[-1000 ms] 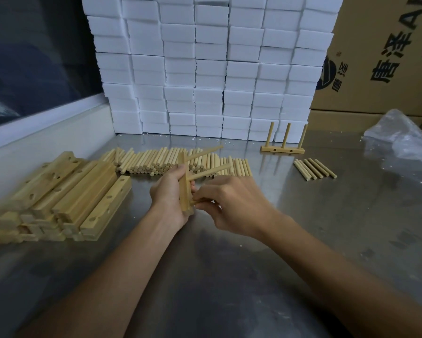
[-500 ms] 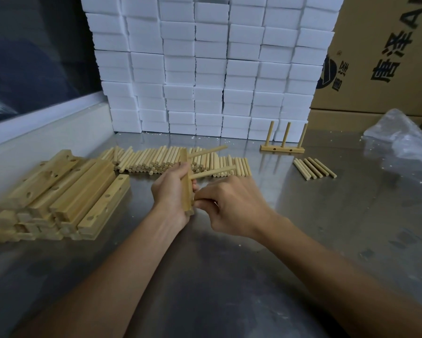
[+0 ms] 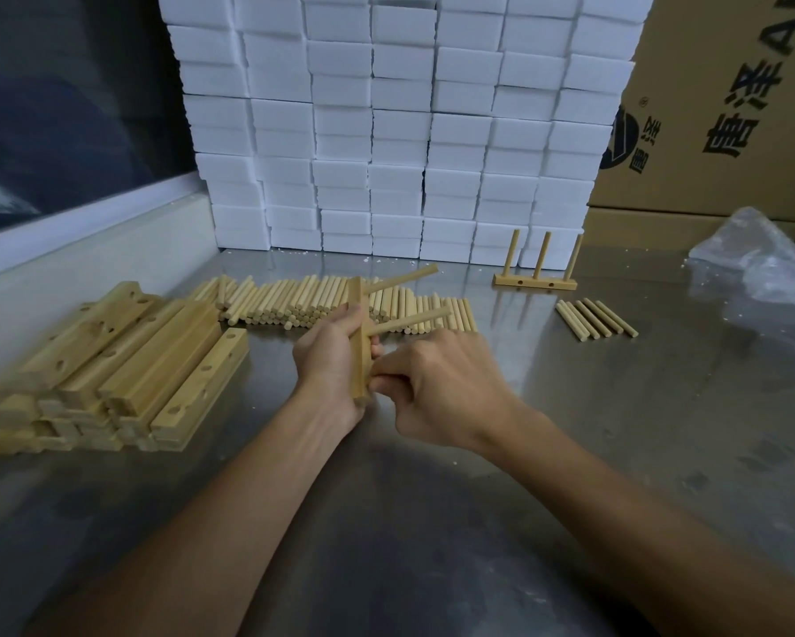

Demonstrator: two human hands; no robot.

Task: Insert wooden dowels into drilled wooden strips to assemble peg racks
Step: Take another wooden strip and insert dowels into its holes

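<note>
Steel bench (image 3: 570, 452), scuffed, reflective; white foam blocks (image 3: 400, 131) stacked at rear, cardboard carton (image 3: 731, 108) right, clear plastic bag (image 3: 763, 264) beside. Left hand (image 3: 335, 360) grasps upright drilled strip (image 3: 357, 342) bearing two dowels (image 3: 409, 320); right hand (image 3: 441, 383) pinches third dowel, mostly hidden, at strip's lower end. Strip stack (image 3: 124, 360) left; loose dowels (image 3: 303, 301) behind hands; finished rack (image 3: 535, 280) rear right.

- Left hand (image 3: 335, 360) has lifted the wooden strip (image 3: 357, 342) slightly, standing it nearly upright.
- Right hand (image 3: 437, 388) has slid in closer to the strip's lower end.
</note>
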